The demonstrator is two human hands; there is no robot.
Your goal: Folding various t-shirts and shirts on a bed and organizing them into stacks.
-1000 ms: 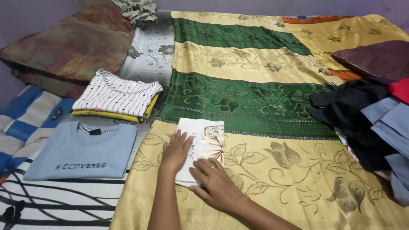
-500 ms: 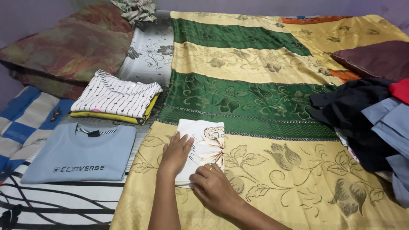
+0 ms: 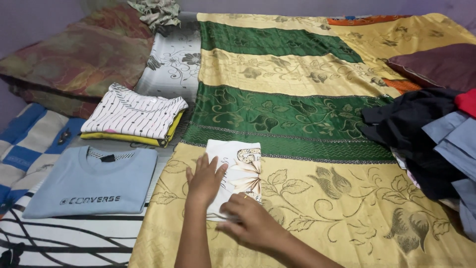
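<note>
A bed (image 3: 317,124) covered in a yellow and green floral blanket is filling most of the view. Near its front edge a small folded white shirt (image 3: 238,168) is lying flat. The left hand (image 3: 206,178) is resting on it, fingers spread and palm down. The right hand (image 3: 250,226) is pinching the shirt's near edge, fingers curled. A folded blue shirt (image 3: 91,186) is sitting off to the left, and dark clothes (image 3: 421,134) are piling up on the right.
</note>
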